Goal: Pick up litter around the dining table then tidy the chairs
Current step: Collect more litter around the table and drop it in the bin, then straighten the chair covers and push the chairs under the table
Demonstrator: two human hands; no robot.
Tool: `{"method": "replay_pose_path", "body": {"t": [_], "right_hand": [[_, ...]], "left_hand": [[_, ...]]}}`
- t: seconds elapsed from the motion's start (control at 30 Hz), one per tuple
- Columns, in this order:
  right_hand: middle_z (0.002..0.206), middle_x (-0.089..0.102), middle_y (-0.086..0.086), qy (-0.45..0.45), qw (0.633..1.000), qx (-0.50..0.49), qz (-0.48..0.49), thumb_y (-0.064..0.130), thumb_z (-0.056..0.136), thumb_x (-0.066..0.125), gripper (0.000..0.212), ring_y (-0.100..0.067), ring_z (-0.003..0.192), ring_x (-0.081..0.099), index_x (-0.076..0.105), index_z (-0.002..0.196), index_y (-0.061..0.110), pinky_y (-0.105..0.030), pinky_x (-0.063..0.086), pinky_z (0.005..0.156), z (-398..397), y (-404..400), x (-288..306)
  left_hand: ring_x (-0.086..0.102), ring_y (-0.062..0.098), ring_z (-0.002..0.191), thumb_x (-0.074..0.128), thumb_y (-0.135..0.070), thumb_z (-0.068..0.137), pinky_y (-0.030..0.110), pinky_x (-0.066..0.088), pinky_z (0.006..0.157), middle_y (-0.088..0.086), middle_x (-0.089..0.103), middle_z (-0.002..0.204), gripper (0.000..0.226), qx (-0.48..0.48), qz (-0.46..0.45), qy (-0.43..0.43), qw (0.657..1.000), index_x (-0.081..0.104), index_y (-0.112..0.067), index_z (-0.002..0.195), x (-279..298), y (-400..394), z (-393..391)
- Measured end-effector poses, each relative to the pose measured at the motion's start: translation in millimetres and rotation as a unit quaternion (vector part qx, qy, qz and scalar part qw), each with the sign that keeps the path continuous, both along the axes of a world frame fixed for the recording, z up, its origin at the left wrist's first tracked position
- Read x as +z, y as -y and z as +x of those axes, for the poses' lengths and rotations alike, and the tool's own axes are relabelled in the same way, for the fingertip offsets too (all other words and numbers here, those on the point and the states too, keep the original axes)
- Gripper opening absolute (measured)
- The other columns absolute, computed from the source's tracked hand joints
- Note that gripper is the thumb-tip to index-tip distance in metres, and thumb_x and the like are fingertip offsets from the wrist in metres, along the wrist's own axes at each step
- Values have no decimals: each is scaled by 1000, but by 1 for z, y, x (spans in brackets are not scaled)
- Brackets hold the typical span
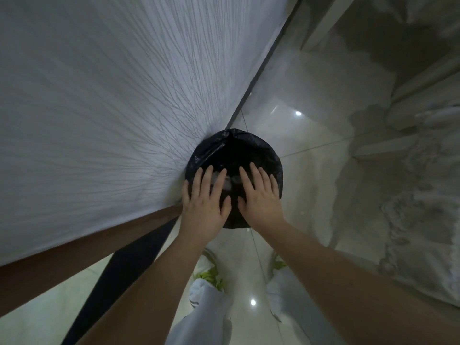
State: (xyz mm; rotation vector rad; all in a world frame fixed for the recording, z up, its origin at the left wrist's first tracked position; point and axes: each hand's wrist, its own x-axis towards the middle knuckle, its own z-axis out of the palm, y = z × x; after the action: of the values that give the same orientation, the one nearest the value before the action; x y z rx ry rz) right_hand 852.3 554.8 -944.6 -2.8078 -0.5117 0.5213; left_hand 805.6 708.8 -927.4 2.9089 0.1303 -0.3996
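Both hands are held flat with fingers spread over the mouth of the round bin lined with a black plastic bag [234, 155]: the left hand [204, 200] over its near-left rim, the right hand [261, 197] over the near-right, neither gripping anything. The bin stands on the pale glossy tiled floor [311, 145] directly below and ahead of the hands, against the white textured wall [99, 95]. A pale scrap of litter [230, 181] shows inside between the hands, roughly equidistant from each.

I inspected every surface — the round bin lined with black plastic [234, 150], the white ribbed wall [99, 95], the glossy pale floor tiles [311, 120] — and found no legible text.
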Motion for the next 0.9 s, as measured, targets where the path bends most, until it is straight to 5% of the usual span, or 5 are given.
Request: {"method": "replay_pose_path", "body": {"t": [0.23, 0.5, 0.73, 0.9], "right_hand": [[158, 22, -10, 39, 999, 13, -11, 36, 90, 51, 69, -30, 145, 21, 25, 151, 19, -48, 10, 117, -5, 12, 75], [161, 13, -6, 10, 1000, 13, -26, 39, 95, 43, 67, -28, 147, 9, 14, 153, 24, -48, -1, 116, -16, 30, 218], [154, 31, -9, 52, 998, -1, -32, 37, 90, 53, 69, -31, 141, 30, 26, 150, 20, -52, 21, 114, -35, 52, 346], [154, 32, -9, 70, 996, -12, -51, 42, 88, 53, 70, -31, 140, 31, 26, 150, 21, -52, 22, 113, -52, 61, 431]], "left_hand": [[8, 27, 149, 31, -53, 95, 52, 8, 118, 7, 14, 162, 65, -25, 39, 21, 999, 20, -26, 154, 61, 2, -11], [9, 26, 149, 39, -52, 92, 50, 16, 118, 9, 12, 162, 71, -24, 40, 36, 998, 20, -23, 154, 201, 2, -25], [4, 26, 149, 36, -55, 89, 50, 13, 118, 8, 7, 163, 76, -60, 31, 36, 997, 15, -24, 155, 346, 18, -18], [12, 28, 148, 36, -60, 87, 51, 16, 117, 9, 16, 161, 78, -75, 26, 53, 995, 22, -22, 153, 433, 23, -27]]}}
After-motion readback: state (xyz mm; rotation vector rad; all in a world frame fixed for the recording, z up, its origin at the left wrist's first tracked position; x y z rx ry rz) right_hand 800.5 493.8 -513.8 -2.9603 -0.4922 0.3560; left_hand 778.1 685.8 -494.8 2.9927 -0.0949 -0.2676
